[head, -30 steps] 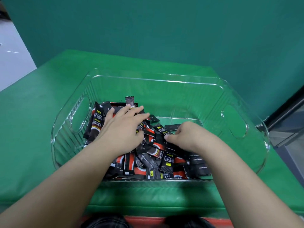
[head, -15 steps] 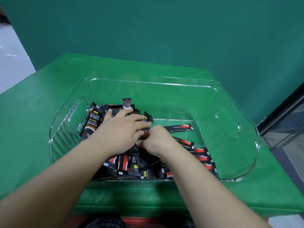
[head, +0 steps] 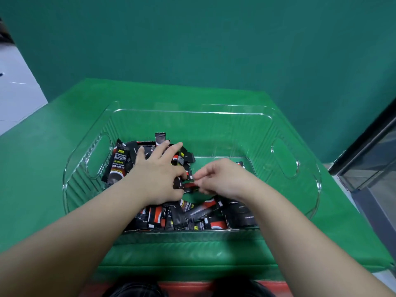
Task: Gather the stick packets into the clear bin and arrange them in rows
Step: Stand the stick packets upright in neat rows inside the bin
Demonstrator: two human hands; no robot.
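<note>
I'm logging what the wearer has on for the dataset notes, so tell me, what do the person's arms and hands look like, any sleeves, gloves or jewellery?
Both forearms are bare up to the frame edge, with no sleeves in view. The left hand and right hand wear no gloves, and no rings, watch or bracelet show. Nails look short and unpainted.

There is one view only, from the camera on my head, wide-angle, so straight edges bow toward the corners. It looks forward and steeply down over my own forearms, which enter from the bottom edge. The clear bin (head: 192,112) on the green table (head: 42,157) fills the middle of the picture, close below me. The top of the picture faces a teal wall (head: 214,39). With a single camera, no second view shares the scene.
</note>
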